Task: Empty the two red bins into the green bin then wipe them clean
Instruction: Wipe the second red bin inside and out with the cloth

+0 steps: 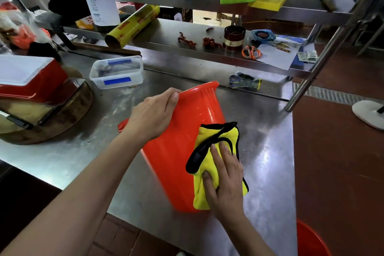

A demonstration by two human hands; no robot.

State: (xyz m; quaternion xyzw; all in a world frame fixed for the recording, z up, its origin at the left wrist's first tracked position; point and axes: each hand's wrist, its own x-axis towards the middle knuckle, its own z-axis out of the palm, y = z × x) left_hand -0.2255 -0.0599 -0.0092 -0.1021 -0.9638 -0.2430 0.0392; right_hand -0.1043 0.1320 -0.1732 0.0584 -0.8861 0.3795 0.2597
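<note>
Right hand (225, 181) presses yellow cloth (216, 164) flat-fingered against tilted red bin (187, 141) on the desk (268, 151), left hand (153, 114) gripping its rim; best keep rim steady, wipe in overlapping strokes, rotating bin.

Bright even light, glare on steel table (270, 151), blurred, bent edges

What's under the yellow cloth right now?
The yellow cloth lies on the outer wall of the red bin, pressed there by the right hand. The left hand grips the rim. The wall beneath the cloth is covered.
</note>
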